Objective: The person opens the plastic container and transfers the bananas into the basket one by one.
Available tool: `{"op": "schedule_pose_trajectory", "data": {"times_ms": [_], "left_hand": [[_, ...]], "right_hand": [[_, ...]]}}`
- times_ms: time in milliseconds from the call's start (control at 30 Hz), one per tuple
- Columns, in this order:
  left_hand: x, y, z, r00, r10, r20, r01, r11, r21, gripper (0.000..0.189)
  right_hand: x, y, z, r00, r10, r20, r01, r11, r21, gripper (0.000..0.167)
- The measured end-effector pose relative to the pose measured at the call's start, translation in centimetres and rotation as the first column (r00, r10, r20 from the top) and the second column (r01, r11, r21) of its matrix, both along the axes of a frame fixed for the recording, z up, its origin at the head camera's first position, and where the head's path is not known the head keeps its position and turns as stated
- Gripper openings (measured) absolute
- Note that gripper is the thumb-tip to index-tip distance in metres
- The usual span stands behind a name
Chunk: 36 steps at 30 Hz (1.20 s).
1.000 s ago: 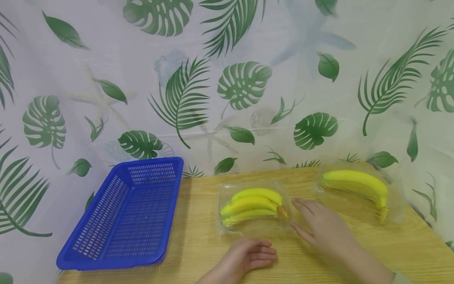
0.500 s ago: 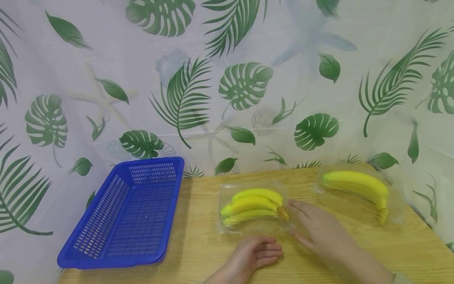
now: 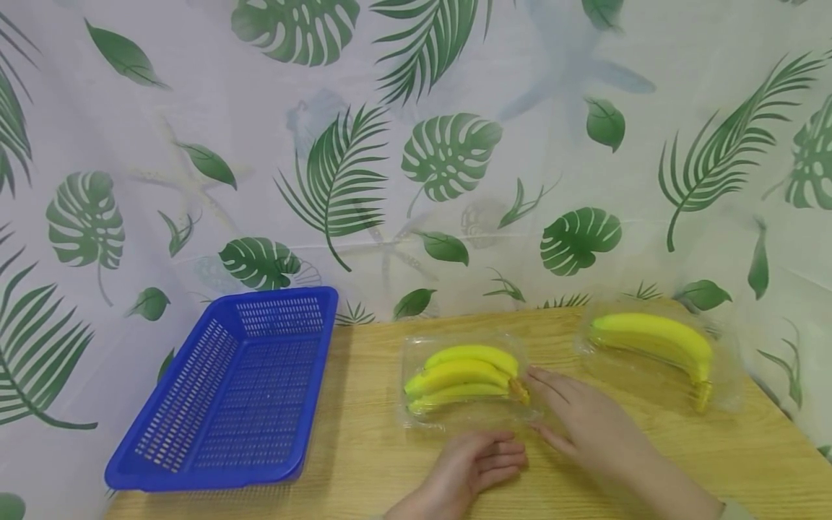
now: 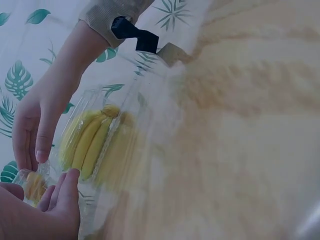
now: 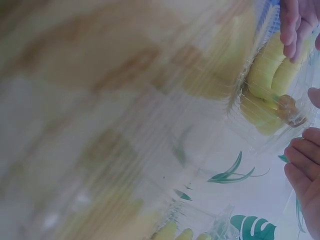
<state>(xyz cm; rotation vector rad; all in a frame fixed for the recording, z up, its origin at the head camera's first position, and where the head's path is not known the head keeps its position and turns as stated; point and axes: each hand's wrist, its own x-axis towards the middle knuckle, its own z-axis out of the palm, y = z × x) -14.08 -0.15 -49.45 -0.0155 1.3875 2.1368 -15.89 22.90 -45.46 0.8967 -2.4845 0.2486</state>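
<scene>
A bunch of yellow bananas (image 3: 461, 375) lies inside a clear plastic box (image 3: 448, 417) in the middle of the table. My right hand (image 3: 588, 426) has its fingertips at the box's right end, by the banana stems; whether they touch it is hard to tell. In front of the box, my left hand (image 3: 464, 466) stays with its palm turned right and its fingers loosely extended, holding nothing. Farther right, a second clear box (image 3: 624, 365) contains more bananas (image 3: 656, 336). The right wrist view shows both hands beside the first box's bananas (image 5: 267, 72).
A blue plastic basket (image 3: 253, 397) with slotted walls stands to the left on the wooden table (image 3: 364, 448); nothing shows inside it. Behind the table hangs a white curtain (image 3: 507, 94) printed with green leaves.
My left hand has slid a little to the right along the front of the box. My right hand has shifted slightly left toward the box's end. Both boxes and the basket stay put.
</scene>
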Motion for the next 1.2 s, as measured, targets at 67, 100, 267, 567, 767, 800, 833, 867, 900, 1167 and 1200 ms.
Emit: {"op": "schedule_pose_trajectory", "data": {"times_ms": [67, 100, 267, 567, 767, 800, 833, 867, 900, 1167, 1200], "left_hand": [[0.0, 0.1, 0.1, 1.0, 0.004, -0.007, -0.004, 1.0, 0.009, 0.047], [-0.1, 0.1, 0.2, 1.0, 0.005, -0.007, -0.005, 1.0, 0.012, 0.048], [-0.2, 0.2, 0.5, 1.0, 0.013, 0.002, -0.013, 0.999, 0.033, 0.048], [-0.2, 0.3, 0.6, 1.0, 0.0, 0.004, 0.0, 0.995, 0.097, 0.047], [-0.1, 0.6, 0.6, 1.0, -0.011, 0.012, 0.01, 0.995, 0.104, 0.046], [-0.1, 0.7, 0.6, 1.0, -0.012, 0.011, 0.011, 0.994, 0.106, 0.046], [-0.1, 0.7, 0.6, 1.0, -0.012, 0.01, 0.011, 0.994, 0.108, 0.045], [-0.1, 0.8, 0.6, 1.0, -0.01, 0.015, 0.008, 0.994, 0.111, 0.045], [-0.1, 0.8, 0.6, 1.0, -0.009, 0.016, 0.007, 0.994, 0.113, 0.045], [-0.3, 1.2, 0.5, 0.996, 0.006, 0.083, -0.016, 0.993, 0.115, 0.042], [-0.3, 1.3, 0.5, 0.996, 0.012, 0.093, -0.022, 0.993, 0.116, 0.042]], "right_hand": [[0.0, 0.0, 0.0, 1.0, 0.006, -0.005, -0.006, 1.0, -0.003, 0.069], [0.0, 0.0, 0.0, 1.0, 0.008, -0.007, -0.008, 1.0, -0.004, 0.068], [-0.1, 0.1, 0.0, 1.0, 0.011, -0.006, -0.011, 1.0, -0.003, 0.067], [-0.1, 0.0, -0.1, 1.0, -0.011, 0.011, 0.011, 1.0, -0.002, 0.064], [0.0, 0.0, -0.2, 1.0, -0.003, -0.006, 0.003, 1.0, -0.001, 0.064], [0.0, 0.0, -0.2, 1.0, 0.0, -0.011, 0.0, 1.0, -0.002, 0.063], [0.0, 0.1, -0.2, 1.0, 0.002, -0.016, -0.002, 1.0, -0.001, 0.063], [0.0, 0.1, -0.2, 1.0, 0.005, -0.021, -0.005, 1.0, -0.001, 0.062], [-0.1, 0.1, -0.2, 1.0, 0.007, -0.024, -0.007, 1.0, -0.002, 0.061], [-0.2, 0.2, -0.2, 0.999, 0.022, -0.035, -0.022, 1.0, 0.01, 0.055], [-0.2, 0.2, -0.1, 0.999, 0.023, -0.035, -0.023, 1.0, 0.012, 0.055]]}}
